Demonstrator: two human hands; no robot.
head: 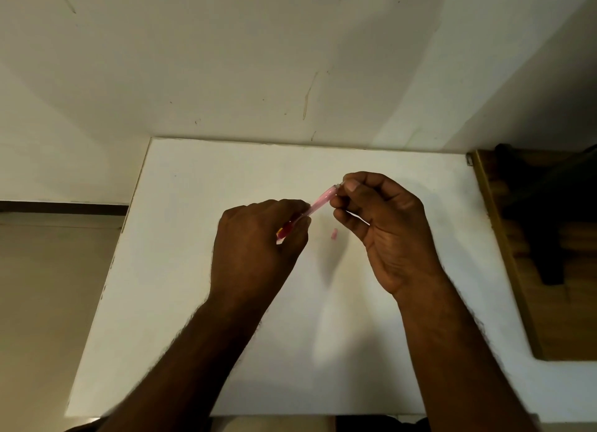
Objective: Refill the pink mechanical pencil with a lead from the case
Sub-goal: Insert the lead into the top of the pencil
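Observation:
The pink mechanical pencil (319,201) is held slanted above the white table (193,270), its upper end pointing up and right. My left hand (258,237) grips its lower part, where a red and yellow section shows between the fingers. My right hand (384,224) pinches the pencil's top end between thumb and forefinger; what the fingertips hold there is too small to tell. A small pink cap (334,234) lies on the table below the pencil, between my hands. No lead case is visible.
A wall rises behind the table's far edge. A brown wooden surface (529,270) with a dark object (549,237) on it adjoins the table on the right. The floor lies beyond the table's left edge.

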